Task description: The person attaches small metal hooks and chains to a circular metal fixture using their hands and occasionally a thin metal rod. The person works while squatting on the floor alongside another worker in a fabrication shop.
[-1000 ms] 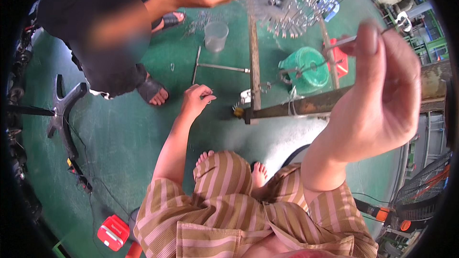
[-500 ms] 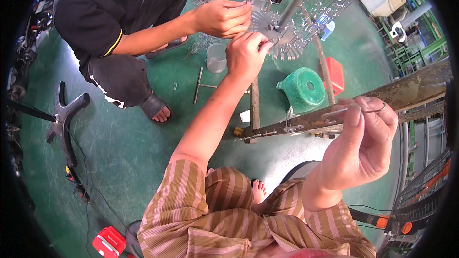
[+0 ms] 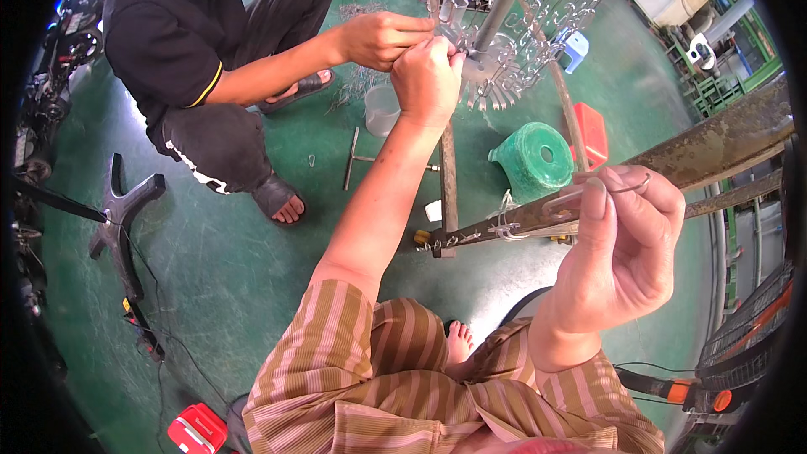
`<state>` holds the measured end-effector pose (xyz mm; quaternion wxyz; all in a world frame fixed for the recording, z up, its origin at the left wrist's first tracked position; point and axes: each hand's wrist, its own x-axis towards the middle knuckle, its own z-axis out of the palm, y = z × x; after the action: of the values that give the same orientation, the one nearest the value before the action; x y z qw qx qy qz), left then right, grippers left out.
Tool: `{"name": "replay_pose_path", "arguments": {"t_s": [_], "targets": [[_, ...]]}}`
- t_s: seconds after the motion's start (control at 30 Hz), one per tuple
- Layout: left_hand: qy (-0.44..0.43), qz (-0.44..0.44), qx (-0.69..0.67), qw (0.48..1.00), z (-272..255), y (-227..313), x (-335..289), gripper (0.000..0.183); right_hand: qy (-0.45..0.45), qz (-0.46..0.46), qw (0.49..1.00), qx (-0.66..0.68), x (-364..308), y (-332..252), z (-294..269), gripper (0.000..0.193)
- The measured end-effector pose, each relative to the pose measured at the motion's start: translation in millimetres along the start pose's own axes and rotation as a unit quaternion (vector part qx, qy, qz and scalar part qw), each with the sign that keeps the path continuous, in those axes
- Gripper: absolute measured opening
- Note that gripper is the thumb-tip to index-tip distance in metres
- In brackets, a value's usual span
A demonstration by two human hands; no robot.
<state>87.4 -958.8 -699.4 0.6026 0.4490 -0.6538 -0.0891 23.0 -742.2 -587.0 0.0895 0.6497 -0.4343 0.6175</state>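
My right hand (image 3: 626, 252) is raised at the right, thumb and fingers pinched on a bent metal wire hook (image 3: 567, 202), whose curved end pokes out above the fingertips. Far ahead, my left hand (image 3: 423, 82) is closed at the near left edge of a toothed metal disc (image 3: 496, 63). Whatever its fingers grip there is hidden. The disc sits on an upright pole (image 3: 508, 0), amid many hanging metal hooks (image 3: 551, 13). A co-worker's hand (image 3: 382, 40) touches the same edge, right beside my left hand.
A rusty metal frame (image 3: 706, 147) runs in from the right, near a green stool (image 3: 534, 160) and a red container (image 3: 591, 134). A clear plastic tub (image 3: 381, 111) and a T-shaped metal bar (image 3: 351, 158) lie on the floor near the co-worker. A fan (image 3: 744, 336) stands at lower right.
The hook rack appears turned and shifted a little left. My left hand has shifted slightly up and left with its wrist turned. My right hand moved slightly left, still pinching the wire hook.
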Motion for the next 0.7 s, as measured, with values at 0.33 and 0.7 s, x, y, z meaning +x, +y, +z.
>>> {"name": "replay_pose_path", "arguments": {"t_s": [0.33, 0.7], "targets": [[-0.006, -0.061, 0.001, 0.998, -2.6, 0.8, 0.0, 0.018, 0.010, -0.003, 1.000, 0.014, 0.7, -0.6, 0.8, 0.029], [-0.019, -0.063, 0.063, 0.996, -3.1, -9.6, 0.7, 0.019, 0.004, -0.007, 1.000, 0.011, 3.7, 2.0, 2.2, 0.029]]}}
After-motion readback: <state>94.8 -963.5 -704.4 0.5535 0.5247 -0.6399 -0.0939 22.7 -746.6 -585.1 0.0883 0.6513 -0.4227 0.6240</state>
